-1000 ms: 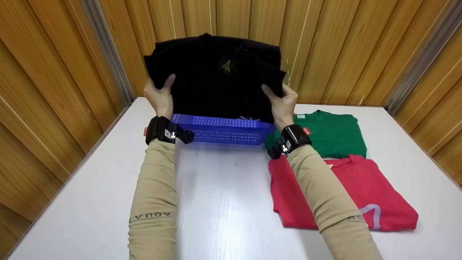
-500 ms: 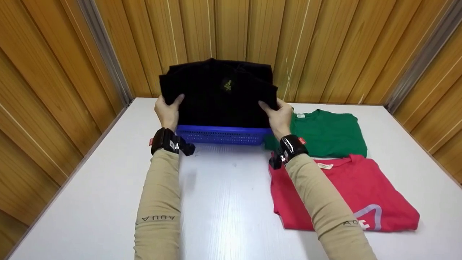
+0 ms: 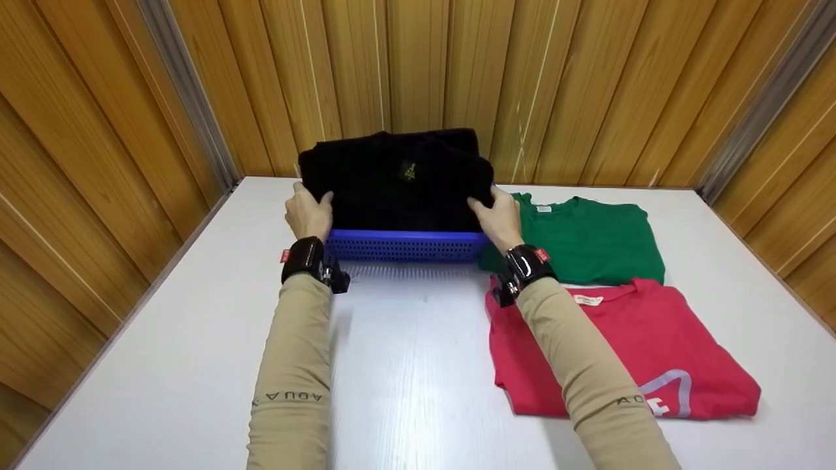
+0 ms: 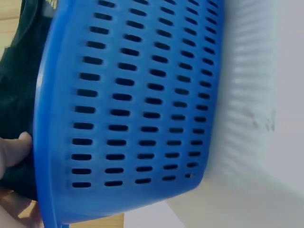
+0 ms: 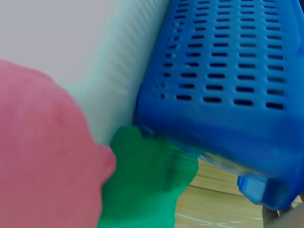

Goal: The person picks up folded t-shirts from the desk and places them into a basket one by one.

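Note:
A folded black shirt (image 3: 385,196) with a small yellow print near its neck is over the blue perforated basket (image 3: 405,247), its lower edge behind the basket's front rim. My left hand (image 3: 309,211) grips the shirt's left side, thumb on the front. On the opposite side my right hand (image 3: 501,219) holds the cloth the same way. In the left wrist view, the left thumb (image 4: 16,149) presses the dark cloth beside the basket rim. Only a sliver of the right hand (image 5: 289,216) shows in the right wrist view, by the basket's corner.
A folded green shirt (image 3: 588,238) lies right of the basket, close against it. Nearer to me is a folded red shirt (image 3: 627,339), partly under my right forearm. Wood-panelled walls (image 3: 418,78) enclose the white table (image 3: 405,365) at the back and sides.
Both hands have lowered the black shirt toward the basket and moved slightly closer together. The shirt's lower edge has gone behind the basket's front rim. The green and red shirts stay put.

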{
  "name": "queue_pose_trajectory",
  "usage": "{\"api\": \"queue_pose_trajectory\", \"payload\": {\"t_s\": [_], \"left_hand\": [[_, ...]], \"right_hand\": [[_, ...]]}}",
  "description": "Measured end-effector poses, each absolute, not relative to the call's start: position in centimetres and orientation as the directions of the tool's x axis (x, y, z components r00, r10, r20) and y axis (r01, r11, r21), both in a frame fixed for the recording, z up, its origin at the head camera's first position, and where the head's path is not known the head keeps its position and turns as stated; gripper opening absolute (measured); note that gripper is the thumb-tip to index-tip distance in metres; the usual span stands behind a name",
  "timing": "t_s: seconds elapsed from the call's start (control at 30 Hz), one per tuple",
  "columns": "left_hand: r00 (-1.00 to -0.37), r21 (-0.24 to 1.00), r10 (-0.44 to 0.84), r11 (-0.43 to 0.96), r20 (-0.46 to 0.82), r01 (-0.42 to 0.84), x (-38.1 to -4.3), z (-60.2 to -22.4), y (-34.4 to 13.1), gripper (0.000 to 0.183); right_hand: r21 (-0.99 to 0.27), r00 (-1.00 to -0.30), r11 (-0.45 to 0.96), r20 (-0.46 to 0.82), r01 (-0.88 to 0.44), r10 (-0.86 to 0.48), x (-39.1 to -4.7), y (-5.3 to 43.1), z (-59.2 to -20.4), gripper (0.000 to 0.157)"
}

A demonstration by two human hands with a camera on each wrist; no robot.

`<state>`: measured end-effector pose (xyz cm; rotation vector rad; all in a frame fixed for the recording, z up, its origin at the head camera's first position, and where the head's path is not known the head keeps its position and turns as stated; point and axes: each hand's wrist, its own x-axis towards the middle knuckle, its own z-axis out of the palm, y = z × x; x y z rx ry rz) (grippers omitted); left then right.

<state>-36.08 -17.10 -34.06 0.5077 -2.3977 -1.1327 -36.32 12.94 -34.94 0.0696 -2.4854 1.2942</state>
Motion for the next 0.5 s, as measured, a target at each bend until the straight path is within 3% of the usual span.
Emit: {"api": "queue_pose_trajectory", "payload": {"t_s": [0.23,0.5], "left_hand": [[-0.833,0.733,-0.514,0.644,0.204,-0.219,-36.0,-34.6,-16.7,0.040],[-0.818,0.656,-0.435,0.748,0.377,-0.095,-35.9,-35.6,-16.5,0.032]], "right_hand": [[-0.749,-0.979,0.639,0.203,-0.176,-0.032,-36.5,13.8,-34.6,0.061],[-0.745,-0.968,0.632,0.247,-0.214,-0.037,-36.1,14.1,-35.3,0.049]]}}
